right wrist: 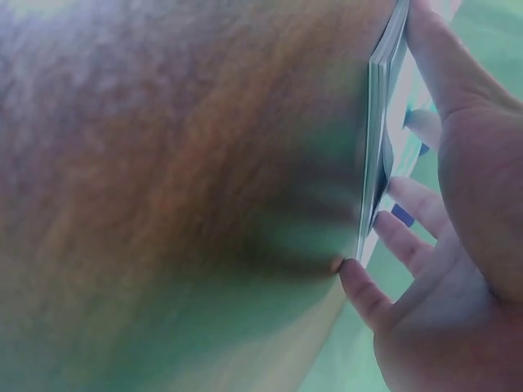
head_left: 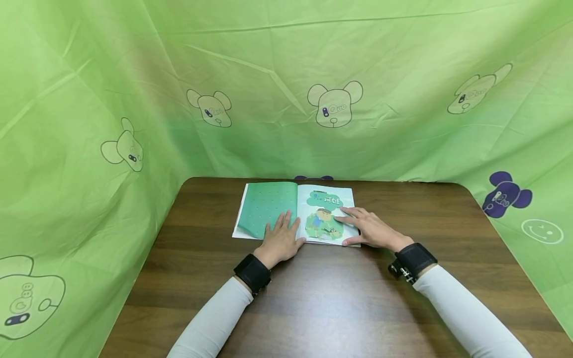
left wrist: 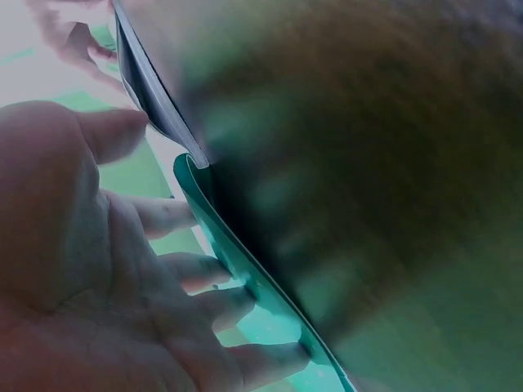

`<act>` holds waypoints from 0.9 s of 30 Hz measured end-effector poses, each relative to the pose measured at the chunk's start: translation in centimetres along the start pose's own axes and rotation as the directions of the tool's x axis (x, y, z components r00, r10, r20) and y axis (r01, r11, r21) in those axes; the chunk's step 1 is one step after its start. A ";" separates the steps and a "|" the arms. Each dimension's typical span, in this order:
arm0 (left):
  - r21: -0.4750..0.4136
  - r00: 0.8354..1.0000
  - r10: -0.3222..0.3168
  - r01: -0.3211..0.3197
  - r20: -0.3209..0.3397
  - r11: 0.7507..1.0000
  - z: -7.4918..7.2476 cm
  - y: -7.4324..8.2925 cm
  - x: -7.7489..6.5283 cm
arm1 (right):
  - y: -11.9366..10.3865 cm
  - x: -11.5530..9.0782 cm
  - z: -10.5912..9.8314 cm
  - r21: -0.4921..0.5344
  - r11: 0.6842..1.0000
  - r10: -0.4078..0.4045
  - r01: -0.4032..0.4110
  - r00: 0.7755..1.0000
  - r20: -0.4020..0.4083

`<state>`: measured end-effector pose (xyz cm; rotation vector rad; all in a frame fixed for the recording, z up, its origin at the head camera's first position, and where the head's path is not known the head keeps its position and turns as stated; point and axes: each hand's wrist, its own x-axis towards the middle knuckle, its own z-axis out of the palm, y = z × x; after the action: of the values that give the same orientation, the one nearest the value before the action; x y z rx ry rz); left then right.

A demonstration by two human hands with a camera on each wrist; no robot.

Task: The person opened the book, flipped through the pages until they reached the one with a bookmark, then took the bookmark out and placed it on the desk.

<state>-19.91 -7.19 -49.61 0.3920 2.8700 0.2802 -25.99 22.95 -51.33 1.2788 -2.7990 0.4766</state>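
A picture book (head_left: 272,201) lies open on the table near its far side. Its left page is plain green with small dots; the right page (head_left: 313,194) is white with a green title cloud and a cartoon figure. My left hand (head_left: 281,242) rests with spread fingers on the lower part of the green page, thumb by the spine. In the left wrist view, that page's near edge (left wrist: 245,261) bows up beneath the fingers (left wrist: 225,306). My right hand (head_left: 373,229) touches the right page, thumb at its lower corner. The right wrist view shows the stacked page edges (right wrist: 374,122) beside the fingers.
The brown wooden table (head_left: 322,298) has rounded far corners. A green cloth (head_left: 268,59) printed with bear heads hangs behind it and along both sides. Each wrist wears a black strap (head_left: 252,272), below pale sleeves (head_left: 215,318).
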 end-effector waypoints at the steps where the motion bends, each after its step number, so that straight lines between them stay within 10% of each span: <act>1: 0.002 1.000 0.002 -0.002 0.001 1.000 0.0 0.0 0.0 | 0.0 0.0 0.0 -0.001 1.000 0.001 -0.001 1.000 -0.002; 15: 0.010 0.999 0.027 -0.027 -0.033 1.000 0.0 0.6 0.2 | 0.3 0.1 0.1 0.047 0.999 -0.012 0.015 0.998 -0.067; 27: 0.030 0.999 0.024 -0.023 -0.032 0.999 0.3 0.5 0.2 | 1.5 -0.3 -1.1 0.189 0.981 -0.054 0.043 0.997 0.055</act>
<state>-19.92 -6.61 -49.79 0.4302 2.9059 0.2502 -26.99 24.40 -50.68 1.4147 -2.8202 0.7278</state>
